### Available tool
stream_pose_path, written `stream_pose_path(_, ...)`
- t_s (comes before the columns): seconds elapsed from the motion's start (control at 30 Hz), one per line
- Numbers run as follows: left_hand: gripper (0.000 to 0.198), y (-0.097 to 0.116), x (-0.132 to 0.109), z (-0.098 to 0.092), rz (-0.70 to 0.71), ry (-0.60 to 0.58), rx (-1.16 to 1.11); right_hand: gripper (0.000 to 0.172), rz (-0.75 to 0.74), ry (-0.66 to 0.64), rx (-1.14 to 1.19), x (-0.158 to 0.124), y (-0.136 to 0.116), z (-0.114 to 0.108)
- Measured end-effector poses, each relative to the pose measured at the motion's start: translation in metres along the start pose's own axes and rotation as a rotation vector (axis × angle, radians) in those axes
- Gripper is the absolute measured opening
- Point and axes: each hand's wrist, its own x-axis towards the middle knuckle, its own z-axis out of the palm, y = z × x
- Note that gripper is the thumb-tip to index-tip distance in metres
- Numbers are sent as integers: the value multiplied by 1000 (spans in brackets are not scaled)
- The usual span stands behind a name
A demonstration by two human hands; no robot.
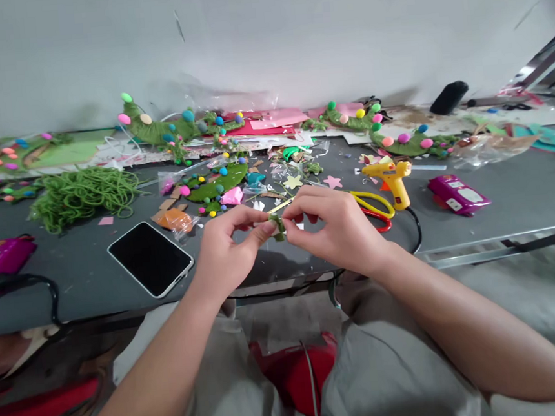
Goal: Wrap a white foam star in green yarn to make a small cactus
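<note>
Between my fingertips is a small green yarn-wrapped piece [278, 226], held just above the table's front edge. My left hand [229, 241] pinches it from the left between thumb and forefinger. From the other side, my right hand [332, 226] pinches it with thumb and fingers; part of the piece is hidden by them. Close by my right hand lie scissors with yellow and red handles [373, 205] and a yellow glue gun [390, 175]. A phone with a dark screen [150, 259] lies left of my left hand.
A heap of green yarn [85, 196] lies at the left. Green shapes with coloured pompoms [161, 129] stand along the wall. Felt stars [293, 181] and scraps litter the middle. Purple packs [458, 194] sit right and far left. A black cable [415, 222] hangs at the front edge.
</note>
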Motion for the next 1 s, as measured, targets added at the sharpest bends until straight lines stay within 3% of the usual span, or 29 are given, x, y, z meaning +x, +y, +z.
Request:
stream_pose_path(0.23,8,4,-1,-1,94,17,75,10,91,-20,102,1,0,-1)
stream_pose_path(0.43,11,4,-4,-3,91,199,84,19,214,65,170,-2,-4,-5)
stream_pose_path(0.53,15,3,-5,-5,85,278,75,25,208,-8,291,-7,-12,-7)
stream_pose_path(0.77,17,3,-7,0,156,274,116,58,304,-203,609,-16,-19,1)
stream_pose_path(1.0,12,3,-7,3,225,262,118,63,337,-250,705,-16,-15,3)
